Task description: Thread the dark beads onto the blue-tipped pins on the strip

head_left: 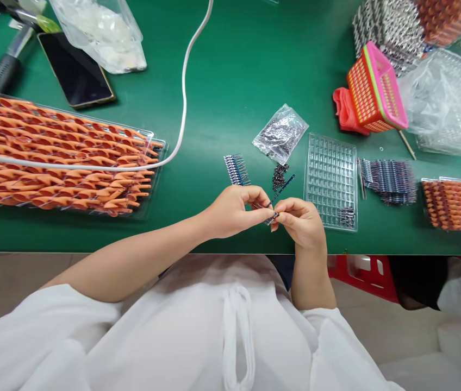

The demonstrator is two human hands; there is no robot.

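Observation:
My left hand [234, 210] and my right hand [300, 221] meet just above the near edge of the green table [230, 81]. Both pinch one thin blue strip part [281, 190] that slants up to the right between their fingertips. A small pile of tiny dark parts [279, 175] lies just beyond the hands. To its left lies a short blue comb-like row of pins [236, 168]. A small clear bag of dark parts [281, 133] lies further back.
A clear grid tray [330, 179] lies right of my hands, then a stack of blue strips [389, 180] and a tray of orange parts [456, 204]. A large tray of orange parts [59, 157], a white cable [184, 92], a phone [74, 70] and a pink basket [376, 89] lie around.

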